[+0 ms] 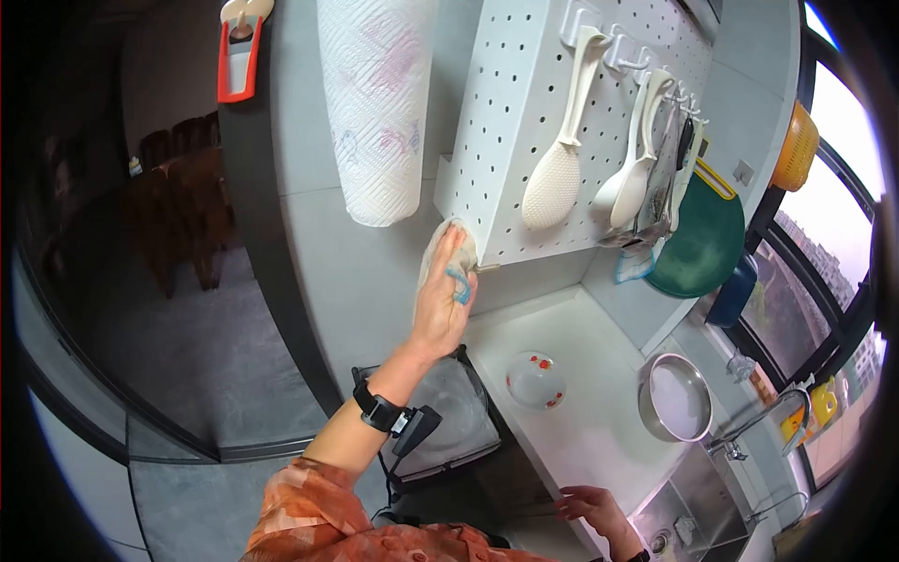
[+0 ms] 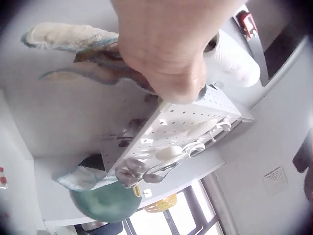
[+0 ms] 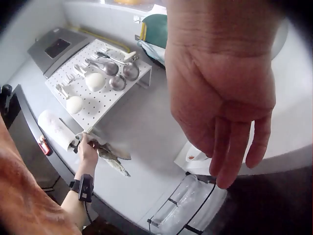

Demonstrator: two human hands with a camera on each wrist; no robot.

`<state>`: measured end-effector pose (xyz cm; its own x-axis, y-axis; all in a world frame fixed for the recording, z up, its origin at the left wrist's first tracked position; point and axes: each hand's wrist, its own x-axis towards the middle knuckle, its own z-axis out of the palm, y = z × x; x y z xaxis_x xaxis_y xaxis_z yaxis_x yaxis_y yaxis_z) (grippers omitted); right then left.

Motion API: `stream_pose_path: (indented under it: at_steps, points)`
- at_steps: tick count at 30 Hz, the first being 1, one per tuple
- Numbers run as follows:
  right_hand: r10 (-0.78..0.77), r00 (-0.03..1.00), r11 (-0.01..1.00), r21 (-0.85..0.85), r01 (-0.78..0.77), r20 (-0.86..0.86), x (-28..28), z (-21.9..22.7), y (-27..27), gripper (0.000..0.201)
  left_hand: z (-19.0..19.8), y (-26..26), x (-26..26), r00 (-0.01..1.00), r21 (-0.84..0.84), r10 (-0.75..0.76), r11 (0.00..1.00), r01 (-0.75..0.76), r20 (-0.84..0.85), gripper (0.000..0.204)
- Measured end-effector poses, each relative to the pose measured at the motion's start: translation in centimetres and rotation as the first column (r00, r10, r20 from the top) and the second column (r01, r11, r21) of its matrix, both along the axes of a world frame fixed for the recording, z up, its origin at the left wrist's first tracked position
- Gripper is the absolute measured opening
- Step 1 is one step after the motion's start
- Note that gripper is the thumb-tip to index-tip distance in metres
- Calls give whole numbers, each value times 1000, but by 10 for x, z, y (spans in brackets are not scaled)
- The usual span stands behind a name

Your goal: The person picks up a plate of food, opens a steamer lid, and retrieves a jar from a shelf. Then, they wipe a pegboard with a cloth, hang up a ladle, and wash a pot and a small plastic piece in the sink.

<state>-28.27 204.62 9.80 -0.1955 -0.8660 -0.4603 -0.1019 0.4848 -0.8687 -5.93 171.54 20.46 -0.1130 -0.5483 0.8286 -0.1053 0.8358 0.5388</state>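
My left hand (image 1: 442, 307) grips a beige dishcloth (image 2: 71, 37) with blue edging at the lower corner of the white pegboard shelf (image 1: 496, 140). In the right wrist view, the cloth dangles in folds from this hand, close to the wall. Part of it is hidden under the fingers. The right hand (image 3: 222, 100) hangs relaxed in front of the counter, its fingers loosely bent and holding nothing. A clear dish with red marks (image 1: 536, 380) sits on the white counter (image 1: 599, 328).
Left of the shelf hangs a paper towel roll (image 1: 379, 112). White rice paddles (image 1: 551, 192), ladles and a green board (image 1: 698, 239) hang along the pegboard side. A metal bowl (image 1: 676, 398) stands beside the sink (image 1: 688, 506). Below is a black-framed bin (image 1: 440, 412).
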Motion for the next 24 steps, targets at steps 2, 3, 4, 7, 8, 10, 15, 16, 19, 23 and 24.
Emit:
stream_pose_path:
  at_steps: [2, 3, 4, 7, 8, 10, 15, 16, 19, 23, 24]
  points:
    - [-21, 1000, 1000, -2, 21, 19, -4, -5, 5, 32, 17, -1, 3, 999, -38, 32, 999, -32, 11, 53]
    - [-18, 1000, 1000, 1, 18, 14, -4, -4, 6, 32, 31, -6, 5, 998, -103, 48, 994, -45, 28, 51]
    - [-20, 1000, 1000, 12, 20, 0, -3, -3, 8, 32, 43, -12, 5, 997, -167, 63, 984, -55, 46, 50]
    - [-42, 999, 999, 28, 42, 1, -2, -7, 15, 32, 70, -34, -1, 993, -106, -59, 993, 48, -100, 47]
    - [-61, 998, 998, 27, 61, 16, -2, -6, 16, 32, 67, -36, -4, 993, -102, -59, 994, 48, -106, 47]
    - [-56, 998, 998, 32, 55, 1, 3, -1, 14, 32, 54, -45, -8, 982, -41, -43, 999, 36, -184, 50]
    - [-76, 997, 997, 23, 75, 29, 8, -3, 15, 31, 16, -66, -3, 984, 119, -58, 990, 79, -166, 53]
    - [-78, 996, 997, 14, 78, 39, 9, -4, 15, 31, 16, -65, -3, 981, 114, -51, 991, 73, -187, 53]
    - [-82, 996, 997, 17, 81, 33, 16, 3, 10, 30, 38, -71, -3, 973, 124, -73, 987, 102, -221, 51]
    - [-69, 997, 997, 24, 68, 41, 15, -4, 9, 30, 31, -74, -6, 981, 46, 80, 996, -73, -174, 49]
    - [-77, 996, 997, 34, 75, 45, 16, -7, 10, 30, 25, -75, -6, 982, 42, 51, 998, -44, -184, 47]
